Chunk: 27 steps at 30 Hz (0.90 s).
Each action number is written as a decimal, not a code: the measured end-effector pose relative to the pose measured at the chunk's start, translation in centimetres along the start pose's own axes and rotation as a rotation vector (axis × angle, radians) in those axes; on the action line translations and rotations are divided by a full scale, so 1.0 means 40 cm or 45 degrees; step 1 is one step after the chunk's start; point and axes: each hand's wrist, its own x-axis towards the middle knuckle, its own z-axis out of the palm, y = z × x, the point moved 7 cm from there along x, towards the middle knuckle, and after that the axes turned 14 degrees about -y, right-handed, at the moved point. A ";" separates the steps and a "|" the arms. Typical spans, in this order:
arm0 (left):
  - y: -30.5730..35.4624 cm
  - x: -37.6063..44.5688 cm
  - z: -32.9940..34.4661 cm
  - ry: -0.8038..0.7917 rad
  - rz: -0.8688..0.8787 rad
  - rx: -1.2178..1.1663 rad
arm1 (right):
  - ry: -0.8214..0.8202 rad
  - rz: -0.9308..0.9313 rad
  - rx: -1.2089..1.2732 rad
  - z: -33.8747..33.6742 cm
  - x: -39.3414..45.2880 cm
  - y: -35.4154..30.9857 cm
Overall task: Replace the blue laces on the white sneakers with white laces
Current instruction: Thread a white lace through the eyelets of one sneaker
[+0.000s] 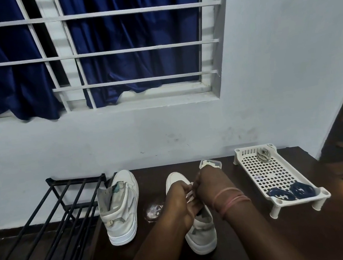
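White sneaker [201,231] upright, white lace [189,195] partly threaded

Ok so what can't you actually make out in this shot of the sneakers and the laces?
Head view only:
- Lacing on the right sneaker: covered by the left hand and right hand, so eyelet progress and each grip on the white lace are unclear.
- Clear box: mostly behind the right hand.
- Grey bundle in the white tray: too small to identify.
- Black rack: cut off by the left edge.
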 end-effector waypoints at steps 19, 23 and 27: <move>-0.017 0.014 0.001 -0.081 0.011 0.135 | 0.334 0.013 0.434 0.026 -0.041 0.042; 0.011 -0.003 -0.018 -0.095 0.043 0.393 | 0.421 -0.045 0.324 0.038 -0.058 0.023; 0.069 -0.023 -0.073 0.066 0.122 0.665 | 0.408 -0.105 0.517 0.022 -0.073 0.033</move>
